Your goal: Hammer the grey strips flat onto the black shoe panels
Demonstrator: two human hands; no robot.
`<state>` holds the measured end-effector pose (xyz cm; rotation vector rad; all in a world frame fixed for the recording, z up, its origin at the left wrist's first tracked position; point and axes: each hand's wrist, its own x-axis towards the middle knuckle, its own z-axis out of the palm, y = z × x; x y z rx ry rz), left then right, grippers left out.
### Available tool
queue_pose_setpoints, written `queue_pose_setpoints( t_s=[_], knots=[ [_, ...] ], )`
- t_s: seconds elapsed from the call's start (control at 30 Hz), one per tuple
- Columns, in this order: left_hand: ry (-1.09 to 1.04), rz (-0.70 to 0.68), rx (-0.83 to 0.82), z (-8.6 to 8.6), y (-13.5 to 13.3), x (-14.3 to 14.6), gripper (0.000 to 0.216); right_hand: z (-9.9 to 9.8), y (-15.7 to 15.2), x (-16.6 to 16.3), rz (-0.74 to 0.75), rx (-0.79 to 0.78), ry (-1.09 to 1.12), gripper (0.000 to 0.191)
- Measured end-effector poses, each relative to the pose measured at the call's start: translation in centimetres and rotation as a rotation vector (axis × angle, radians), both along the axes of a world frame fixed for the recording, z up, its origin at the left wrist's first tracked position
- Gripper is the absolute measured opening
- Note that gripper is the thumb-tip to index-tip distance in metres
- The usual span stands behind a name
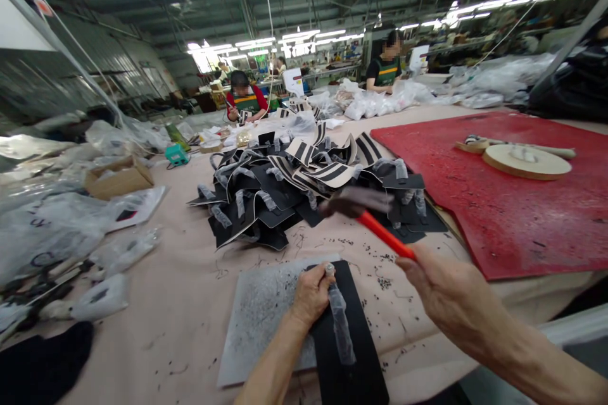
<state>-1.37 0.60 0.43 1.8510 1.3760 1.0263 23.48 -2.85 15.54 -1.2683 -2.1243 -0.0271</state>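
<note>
My right hand (441, 285) is closed around the orange-red handle of a hammer (361, 202), its head raised above the table and slightly blurred. My left hand (311, 294) grips a short metal punch (329, 269), of which only the round top end shows. The punch stands on or just over a flat black panel (365, 354); its lower tip is hidden by my fingers. Along the panel runs a handle strap wrapped in clear plastic (342, 329). Beneath the panel's left side lies a grey, pitted board (266, 310).
Beyond my hands is a heap of black and striped panels (266, 196) with wrapped handles. A red mat (513, 215) at right bears a tape roll (527, 161). Left are plastic bags (61, 228) and a cardboard box (118, 178). Black bits litter the cloth. Two co-workers sit farther back.
</note>
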Motion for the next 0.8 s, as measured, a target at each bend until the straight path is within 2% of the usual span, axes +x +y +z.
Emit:
queue_pose_setpoints(
  t_s=[0.07, 0.1, 0.17, 0.23, 0.3, 0.4, 0.47, 0.57, 0.63, 0.8],
  knots=[
    [-0.015, 0.003, -0.002, 0.0, 0.0, 0.0, 0.017, -0.4, -0.3, -0.2, -0.021, 0.080, 0.104, 0.027],
    [-0.016, 0.006, -0.002, -0.1, 0.0, 0.0, 0.017, -1.2, -0.5, -0.2, -0.009, 0.081, 0.086, 0.027],
    [0.000, 0.005, 0.001, -0.1, 0.1, -0.1, 0.016, -2.8, -0.8, -0.1, 0.048, 0.004, -0.055, 0.026],
    [0.020, -0.004, 0.006, -0.1, 0.1, -0.1, 0.015, -3.5, -0.8, 0.3, 0.078, -0.107, -0.180, 0.025],
    [0.012, -0.009, 0.008, -0.1, 0.1, -0.1, 0.016, -2.8, -0.5, 0.4, 0.045, -0.138, -0.144, 0.027],
    [-0.015, 0.000, 0.004, -0.2, 0.1, -0.1, 0.019, -1.4, 0.0, 0.1, -0.062, -0.032, 0.073, 0.031],
    [-0.005, -0.001, 0.005, -0.2, 0.0, -0.1, 0.019, -1.8, -0.2, 0.0, -0.051, -0.007, 0.079, 0.031],
    [0.044, -0.003, 0.010, -0.1, 0.0, -0.1, 0.017, -3.9, -0.8, 0.4, 0.047, -0.162, -0.169, 0.030],
    [0.050, 0.000, 0.012, 0.0, 0.0, -0.1, 0.018, -5.2, -0.8, 1.2, 0.018, -0.300, -0.254, 0.027],
    [-0.035, 0.004, -0.006, 0.4, -0.2, 0.0, 0.020, -8.8, 1.1, 4.1, -0.143, -0.612, -0.096, 0.037]
  ],
)
